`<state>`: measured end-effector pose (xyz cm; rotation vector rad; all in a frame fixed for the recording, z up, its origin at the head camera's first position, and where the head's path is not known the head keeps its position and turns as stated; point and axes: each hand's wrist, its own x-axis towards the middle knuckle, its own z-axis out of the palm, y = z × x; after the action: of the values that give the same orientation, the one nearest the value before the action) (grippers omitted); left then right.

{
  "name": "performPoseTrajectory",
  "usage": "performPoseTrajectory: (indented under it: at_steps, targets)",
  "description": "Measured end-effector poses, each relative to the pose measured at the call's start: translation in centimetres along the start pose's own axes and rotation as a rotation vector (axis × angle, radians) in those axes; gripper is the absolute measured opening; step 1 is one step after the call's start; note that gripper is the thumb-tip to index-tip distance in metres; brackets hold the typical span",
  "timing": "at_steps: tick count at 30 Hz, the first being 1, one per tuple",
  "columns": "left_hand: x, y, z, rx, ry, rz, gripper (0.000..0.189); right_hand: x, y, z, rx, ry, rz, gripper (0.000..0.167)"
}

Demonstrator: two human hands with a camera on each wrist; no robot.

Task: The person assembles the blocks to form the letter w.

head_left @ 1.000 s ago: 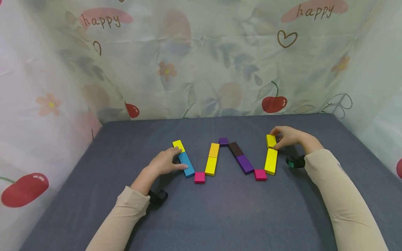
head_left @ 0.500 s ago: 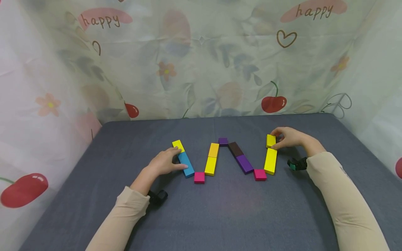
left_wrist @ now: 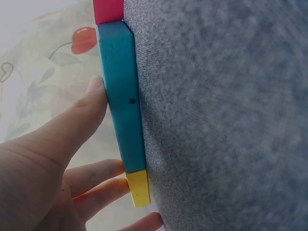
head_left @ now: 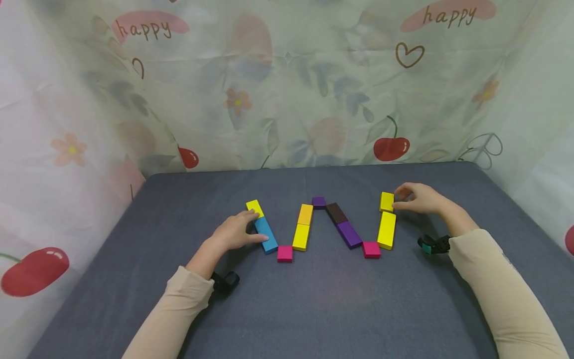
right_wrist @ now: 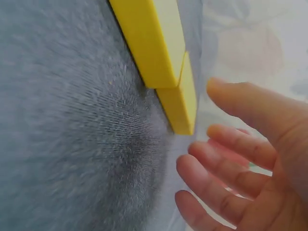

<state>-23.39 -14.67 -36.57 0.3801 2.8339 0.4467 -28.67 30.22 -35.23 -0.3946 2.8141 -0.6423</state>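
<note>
My left hand (head_left: 234, 232) rests at the left end of a zigzag row of blocks. Its thumb lies against the long blue block (left_wrist: 122, 96), and its fingertips touch around the joint with the short yellow block (left_wrist: 138, 188). Beyond the right end, my right hand (head_left: 420, 198) hovers with fingers loosely spread, holding nothing. Just beside it lies a small yellow block (head_left: 386, 202), end to end with a longer yellow block (head_left: 386, 230). In the right wrist view a gap shows between the fingertips and both yellow blocks.
Between the hands, the row continues with a pink block (head_left: 284, 254), an orange block (head_left: 305, 215), a yellow block (head_left: 301, 237), a small purple block (head_left: 319, 203), a dark brown block (head_left: 337, 213), a long purple block (head_left: 350, 235) and another pink block (head_left: 371, 250). All lie on a grey-covered table (head_left: 314, 309).
My right hand has let go of the small yellow block and drawn back to the right. The left hand and the row of blocks look about the same.
</note>
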Motion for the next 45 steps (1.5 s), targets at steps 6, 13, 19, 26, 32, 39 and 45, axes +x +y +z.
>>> performPoseTrajectory:
  at_steps: [6, 13, 19, 26, 32, 39, 45]
  targets:
    - [-0.1, 0.0, 0.1, -0.011, -0.002, 0.003, 0.075, -2.1, -0.5, 0.7, 0.032, -0.053, -0.036, 0.056]
    - [0.0, -0.1, 0.1, -0.006, -0.002, 0.003, 0.075, -3.8, -1.8, 1.9, 0.009, -0.091, -0.086, 0.075]
    - [0.0, 0.0, 0.1, -0.006, -0.004, -0.001, 0.075, -4.1, -2.1, 2.6, -0.015, -0.093, -0.112, 0.082]
    - [0.1, -0.1, 0.1, -0.004, -0.008, -0.005, 0.075, -4.0, -2.1, 2.9, -0.034, -0.082, -0.121, 0.084]
    - [0.1, -0.1, 0.2, -0.010, -0.012, -0.010, 0.076, -3.9, -2.3, 2.9, -0.041, -0.081, -0.125, 0.084]
    - [0.1, -0.2, 0.2, -0.016, -0.009, -0.011, 0.076, -3.7, -2.4, 2.9, -0.043, -0.077, -0.126, 0.085]
    - [0.1, -0.2, 0.2, -0.018, -0.008, -0.005, 0.076, -3.5, -2.5, 2.8, -0.054, -0.083, -0.125, 0.084]
